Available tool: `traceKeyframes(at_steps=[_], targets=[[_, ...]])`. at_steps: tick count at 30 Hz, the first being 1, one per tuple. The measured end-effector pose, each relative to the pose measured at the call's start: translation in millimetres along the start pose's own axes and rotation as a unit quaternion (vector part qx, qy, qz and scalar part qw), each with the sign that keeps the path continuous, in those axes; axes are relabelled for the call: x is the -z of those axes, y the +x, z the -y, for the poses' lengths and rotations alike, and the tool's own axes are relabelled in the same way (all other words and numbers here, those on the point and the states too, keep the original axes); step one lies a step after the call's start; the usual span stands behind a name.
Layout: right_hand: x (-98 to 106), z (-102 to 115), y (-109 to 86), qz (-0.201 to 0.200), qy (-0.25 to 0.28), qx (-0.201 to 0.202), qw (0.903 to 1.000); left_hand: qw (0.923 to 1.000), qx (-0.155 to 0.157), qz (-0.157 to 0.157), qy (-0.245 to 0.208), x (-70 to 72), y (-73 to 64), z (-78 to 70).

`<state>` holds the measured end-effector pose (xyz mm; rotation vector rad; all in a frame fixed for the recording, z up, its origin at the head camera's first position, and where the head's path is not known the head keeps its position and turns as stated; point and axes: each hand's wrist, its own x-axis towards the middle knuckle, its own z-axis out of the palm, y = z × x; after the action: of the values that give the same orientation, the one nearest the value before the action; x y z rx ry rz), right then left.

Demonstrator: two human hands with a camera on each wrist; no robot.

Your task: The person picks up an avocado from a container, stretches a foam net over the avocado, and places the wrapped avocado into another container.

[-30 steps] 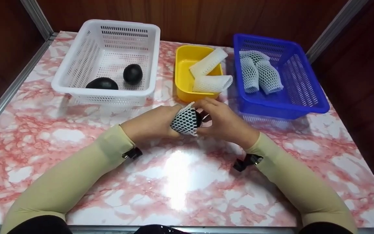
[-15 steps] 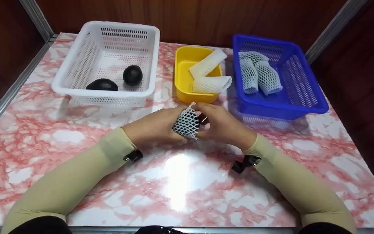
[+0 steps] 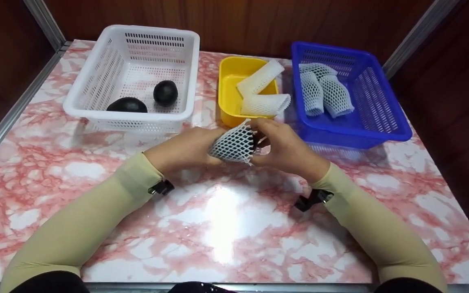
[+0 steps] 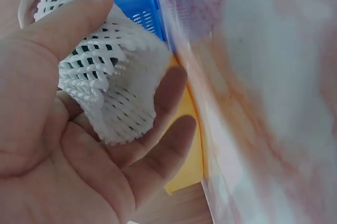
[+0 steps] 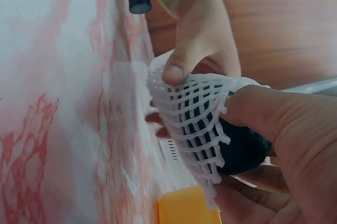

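Observation:
Between both hands a white foam net sleeve point(image 3: 234, 143) covers part of a dark, avocado-like fruit point(image 5: 239, 148). My left hand point(image 3: 181, 148) holds the closed-in side of the sleeve, its thumb across the mesh. In the left wrist view, one end of the sleeve point(image 4: 126, 92) flares loosely past the fingers. My right hand point(image 3: 287, 150) grips the other end; its thumb presses the net's edge, and its fingers lie under the bare end of the fruit. Netting hides the rest of the fruit.
A white basket point(image 3: 132, 116) at back left holds two dark fruits point(image 3: 165, 93). The yellow bin point(image 3: 228, 91) behind the hands contains loose net sleeves point(image 3: 265, 104). Several netted pieces point(image 3: 336, 97) lie in the blue basket point(image 3: 352, 136) at right.
Both hands have risen slightly from half a second ago, moving a little apart. The net sleeve now looks more stretched out sideways between them. The baskets and bin stay put.

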<state>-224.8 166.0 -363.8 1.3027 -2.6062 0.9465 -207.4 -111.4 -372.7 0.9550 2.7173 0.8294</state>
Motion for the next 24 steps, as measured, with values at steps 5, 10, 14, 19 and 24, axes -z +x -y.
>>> traceKeyframes(at_steps=[5,10,14,19,24], targets=[[0,1,-0.1,0.009,-0.003,-0.004,0.9999,1.0000,0.001,0.000,-0.005,-4.8,0.6,-0.1],[0,2,-0.2,0.017,-0.003,0.006,0.9998,0.9998,-0.013,-0.005,-0.013,-8.4,1.7,-2.4],[-4,3,-0.4,0.012,-0.039,0.035,0.9986,0.9997,-0.019,-0.009,-0.013,-10.7,0.8,-4.9],[-8,4,-0.1,0.006,-0.071,0.059,0.9957,0.9997,-0.018,-0.006,-0.016,-12.6,0.7,-7.0],[-11,4,-0.7,0.009,-0.078,0.057,0.9953,0.9995,-0.020,0.000,-0.026,-13.8,1.5,-8.1]])
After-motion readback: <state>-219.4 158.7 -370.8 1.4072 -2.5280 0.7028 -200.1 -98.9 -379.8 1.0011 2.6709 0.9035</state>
